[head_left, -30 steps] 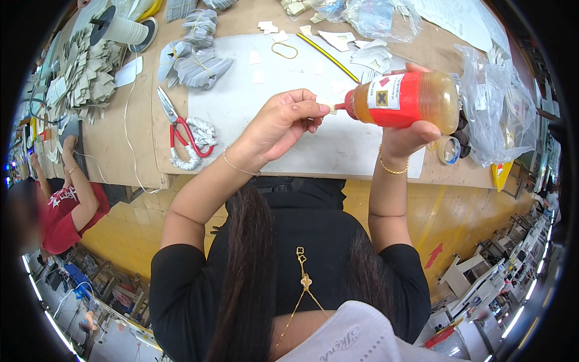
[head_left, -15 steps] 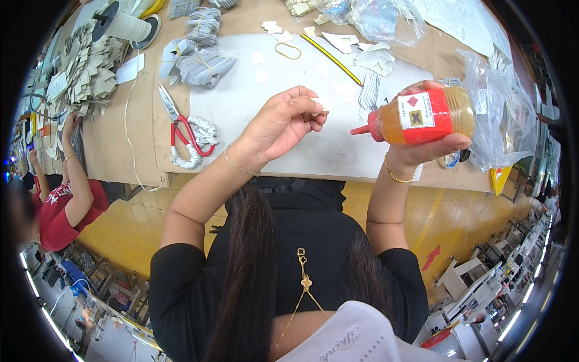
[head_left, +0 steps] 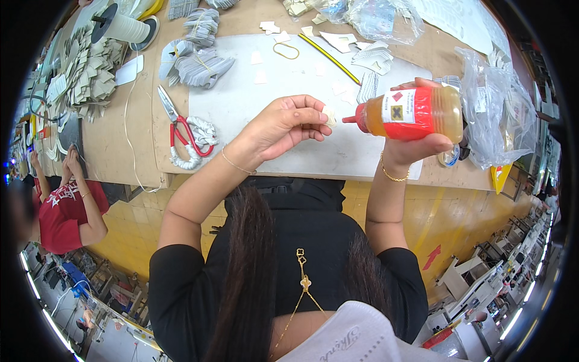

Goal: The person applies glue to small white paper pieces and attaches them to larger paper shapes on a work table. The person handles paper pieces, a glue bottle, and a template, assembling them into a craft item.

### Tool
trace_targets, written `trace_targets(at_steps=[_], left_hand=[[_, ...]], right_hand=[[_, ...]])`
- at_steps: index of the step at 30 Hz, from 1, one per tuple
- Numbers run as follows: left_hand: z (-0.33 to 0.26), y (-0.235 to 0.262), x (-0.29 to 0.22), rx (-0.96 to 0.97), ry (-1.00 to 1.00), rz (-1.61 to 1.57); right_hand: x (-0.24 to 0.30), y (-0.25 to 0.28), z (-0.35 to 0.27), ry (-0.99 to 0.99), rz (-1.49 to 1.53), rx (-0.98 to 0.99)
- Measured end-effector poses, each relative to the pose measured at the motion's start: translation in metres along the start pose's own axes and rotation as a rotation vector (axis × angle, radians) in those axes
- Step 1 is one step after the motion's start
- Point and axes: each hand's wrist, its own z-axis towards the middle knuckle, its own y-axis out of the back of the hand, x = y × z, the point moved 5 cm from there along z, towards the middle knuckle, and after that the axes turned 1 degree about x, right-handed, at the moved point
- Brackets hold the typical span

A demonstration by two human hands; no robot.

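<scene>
Between thumb and fingers my left hand (head_left: 295, 123) pinches a small cream-white cut piece (head_left: 329, 116) above the white sheet (head_left: 241, 114). My right hand (head_left: 416, 142) is wrapped round a glue bottle (head_left: 407, 114) with amber liquid, a red band and a red nozzle. The bottle lies tipped on its side, its nozzle tip pointing left at the piece, a small gap apart. Several similar pale pieces (head_left: 260, 77) are scattered on the sheet beyond my hands. Grey striped cut pieces (head_left: 368, 87) lie just beyond the bottle.
Red-handled shears (head_left: 184, 133) with wrapped grips lie left of my left hand. A yellow-black pencil (head_left: 329, 59), a rubber band (head_left: 286, 50) and bundled grey pieces (head_left: 202, 66) lie farther off. Clear plastic bags (head_left: 500, 114) crowd the right. A co-worker in red (head_left: 72, 211) is at the left.
The bottle has moved left and its nozzle is nearer the piece. My left hand has turned the piece toward the nozzle. The co-worker's hands have shifted.
</scene>
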Motion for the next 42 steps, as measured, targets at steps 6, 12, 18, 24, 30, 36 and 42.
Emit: trace_targets(at_steps=[6,12,18,24,30,36,42], left_hand=[[-0.001,0.004,0.001,-0.027,-0.005,0.094],[-0.001,0.006,0.000,-0.057,-0.031,0.213],[-0.002,0.005,-0.001,-0.058,-0.046,0.228],[-0.002,0.004,-0.002,-0.056,-0.073,0.263],[-0.002,0.005,-0.003,-0.071,-0.090,0.262],[0.000,0.005,-0.004,-0.054,-0.095,0.189],[0.002,0.014,-0.003,-0.082,-0.120,0.182]], right_hand=[[0.001,-0.011,0.000,0.026,-0.028,0.036],[-0.004,-0.016,0.003,0.013,0.135,0.119],[-0.006,-0.018,0.001,-0.009,0.219,0.166],[-0.007,-0.021,-0.002,-0.081,0.238,0.228],[-0.010,-0.021,-0.006,-0.133,0.279,0.272],[-0.018,-0.011,-0.009,-0.161,0.251,0.203],[-0.028,0.004,0.013,-0.439,1.070,0.380]])
